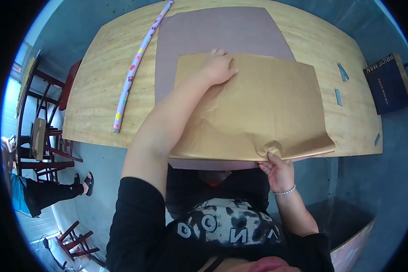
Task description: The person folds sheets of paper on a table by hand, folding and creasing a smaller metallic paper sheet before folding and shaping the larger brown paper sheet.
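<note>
A sheet of gold paper (254,104) lies over a larger mauve sheet (222,31) on the wooden table. My left hand (220,68) rests on the gold paper near its far edge, thumb apart from the bent fingers. At the near edge, my right hand (277,172) pinches the gold paper between thumb and fingers, and the paper is creased there. The paper's near right corner curls up slightly. A strip of mauve shows below the near edge, at the table's front.
A patterned lilac roll (136,68) lies left of the sheets on the wooden table (93,97). Small blue-grey strips (338,97) are on the right, with a dark blue paper bag (387,86) at the right edge. Dark red stools and another person's legs (54,192) are at left.
</note>
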A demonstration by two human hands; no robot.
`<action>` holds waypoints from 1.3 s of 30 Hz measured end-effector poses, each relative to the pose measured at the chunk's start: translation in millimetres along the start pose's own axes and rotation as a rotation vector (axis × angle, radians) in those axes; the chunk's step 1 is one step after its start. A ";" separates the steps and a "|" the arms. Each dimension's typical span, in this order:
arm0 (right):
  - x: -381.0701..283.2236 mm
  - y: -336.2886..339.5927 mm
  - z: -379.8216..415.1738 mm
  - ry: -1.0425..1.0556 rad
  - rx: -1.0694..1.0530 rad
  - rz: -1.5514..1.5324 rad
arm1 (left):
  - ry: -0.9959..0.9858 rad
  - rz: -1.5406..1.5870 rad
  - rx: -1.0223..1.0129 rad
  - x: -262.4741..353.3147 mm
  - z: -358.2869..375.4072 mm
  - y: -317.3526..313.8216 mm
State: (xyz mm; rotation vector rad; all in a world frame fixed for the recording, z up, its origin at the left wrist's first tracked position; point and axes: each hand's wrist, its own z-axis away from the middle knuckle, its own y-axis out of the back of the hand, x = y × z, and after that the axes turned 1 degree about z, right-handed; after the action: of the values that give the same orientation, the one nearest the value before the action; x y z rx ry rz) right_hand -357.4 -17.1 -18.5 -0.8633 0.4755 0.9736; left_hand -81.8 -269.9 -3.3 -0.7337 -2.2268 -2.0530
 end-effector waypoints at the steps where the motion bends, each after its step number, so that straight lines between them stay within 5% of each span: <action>1: -0.8 -0.7 0.4 -0.006 -0.007 0.003 | -0.008 0.018 0.013 6.7 -13.5 -0.9; 9: 1.7 3.1 -2.7 -0.024 -0.031 -0.027 | -0.015 0.102 -0.217 30.0 -97.2 -1.1; 11: 1.2 3.2 -2.5 -0.030 -0.030 -0.028 | 0.190 0.298 -0.436 35.0 -106.6 5.3; 14: 2.2 4.7 -3.3 -0.033 -0.046 -0.030 | 0.342 0.518 -0.497 41.3 -107.0 9.1; 20: 1.9 6.6 -2.5 -0.026 -0.075 -0.082 | 0.156 0.436 -0.562 40.4 -130.5 3.2; 27: 6.6 10.9 2.3 -0.038 -0.054 -0.068 | 0.188 0.417 -0.435 39.2 -127.8 0.1; 30: 1.9 11.4 9.0 -0.090 -0.061 -0.067 | 0.283 0.704 -0.380 26.4 -119.7 13.9; 34: -32.7 12.5 25.8 0.161 -0.061 -0.052 | 0.158 0.633 -0.324 9.9 -113.7 83.2; 39: -135.2 -30.7 10.3 0.475 0.016 0.236 | 0.440 0.920 -0.040 -18.4 -129.7 164.9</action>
State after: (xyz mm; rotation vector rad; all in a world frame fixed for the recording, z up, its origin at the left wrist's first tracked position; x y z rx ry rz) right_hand -398.7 -87.1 94.2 -1.0433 1.0081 0.9749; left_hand -45.1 -395.2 161.9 -0.9448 -1.2498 -1.5658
